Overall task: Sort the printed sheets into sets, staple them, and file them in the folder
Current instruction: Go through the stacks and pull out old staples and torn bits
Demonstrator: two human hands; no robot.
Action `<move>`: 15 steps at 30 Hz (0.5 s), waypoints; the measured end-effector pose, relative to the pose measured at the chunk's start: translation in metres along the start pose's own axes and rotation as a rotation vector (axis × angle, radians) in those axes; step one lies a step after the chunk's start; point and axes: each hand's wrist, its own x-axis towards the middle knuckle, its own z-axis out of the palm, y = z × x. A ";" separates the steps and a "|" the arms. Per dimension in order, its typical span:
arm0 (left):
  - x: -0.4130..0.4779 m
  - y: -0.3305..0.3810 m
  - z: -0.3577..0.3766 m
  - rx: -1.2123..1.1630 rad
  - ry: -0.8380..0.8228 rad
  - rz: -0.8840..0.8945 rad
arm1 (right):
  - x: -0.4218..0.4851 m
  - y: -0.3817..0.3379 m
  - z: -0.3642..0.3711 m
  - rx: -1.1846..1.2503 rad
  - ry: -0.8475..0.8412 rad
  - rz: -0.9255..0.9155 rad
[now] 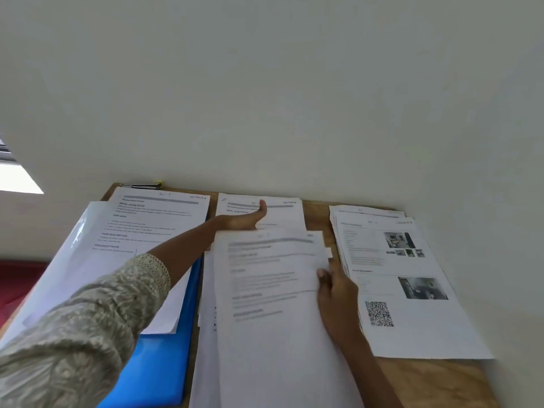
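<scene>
The right hand [335,293] grips the middle pile of sheets [270,290]; the left hand [244,220] fingers are hidden behind it, so I cannot tell

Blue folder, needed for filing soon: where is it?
In the head view, the blue folder lies at left, under the left sheet pile, beside the middle stack.

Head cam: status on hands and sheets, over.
Left hand on far sheet, fingers hidden. Right hand grips middle stack. Left pile on folder, right pile apart. Nothing in the way.
</scene>
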 end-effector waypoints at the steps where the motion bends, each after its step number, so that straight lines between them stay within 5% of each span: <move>1: 0.004 -0.003 -0.001 -0.027 0.004 -0.011 | -0.006 -0.001 0.002 -0.007 -0.006 -0.025; 8: -0.002 0.014 0.005 0.046 -0.294 -0.097 | -0.012 0.005 0.002 -0.215 0.032 -0.001; 15: -0.005 0.023 0.005 0.432 -0.462 -0.005 | -0.004 0.002 -0.011 0.031 -0.184 0.219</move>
